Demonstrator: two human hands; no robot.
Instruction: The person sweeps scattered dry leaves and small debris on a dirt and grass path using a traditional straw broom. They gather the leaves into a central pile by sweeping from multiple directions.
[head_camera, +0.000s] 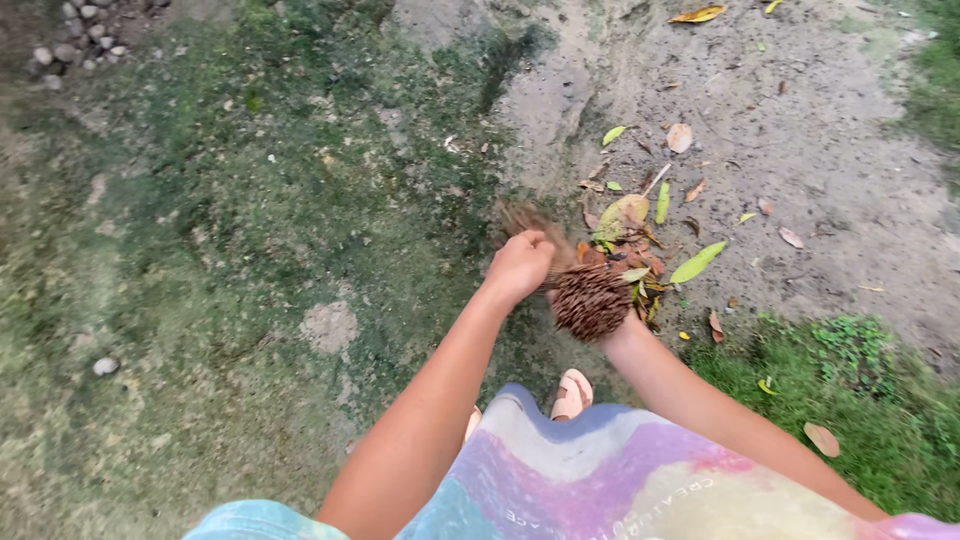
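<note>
Brown broom hides right hand (mostly).

The person wears a loose pastel tie-dye top in lilac, pink, pale yellow and grey-blue with small printed lettering, a light blue sleeve at near left, bare forearms, and tan strapped sandals.

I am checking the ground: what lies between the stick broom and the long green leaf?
In the head view, a small heap of dry leaves lies between the broom and the green leaf.

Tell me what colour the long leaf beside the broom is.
Light green leaf, clearest in the head view.
</note>
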